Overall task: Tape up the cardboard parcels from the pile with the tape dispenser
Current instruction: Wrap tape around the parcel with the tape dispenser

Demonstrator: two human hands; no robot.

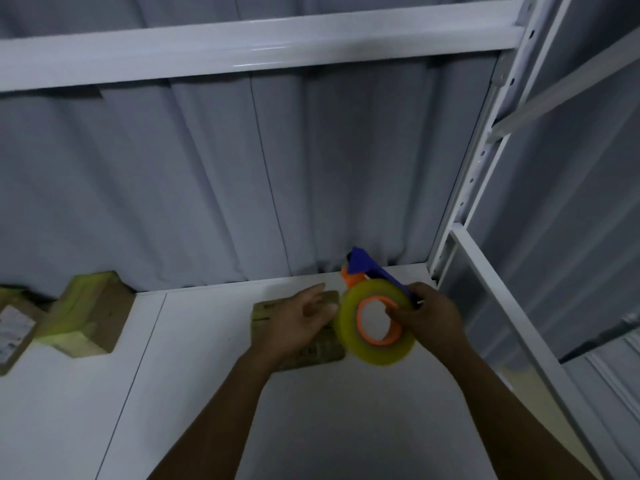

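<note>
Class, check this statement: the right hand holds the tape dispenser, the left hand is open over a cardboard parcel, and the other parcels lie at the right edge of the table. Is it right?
No. The head view shows the other parcels at the left edge of the table. The rest stands: the right hand holds the tape dispenser, and the left hand is open over a cardboard parcel.

No writing I can read.
The white paper label [15, 327] on the far-left brown cardboard parcel [8, 363] and dark print on the middle cardboard parcel [325, 348] are both blurred.
</note>
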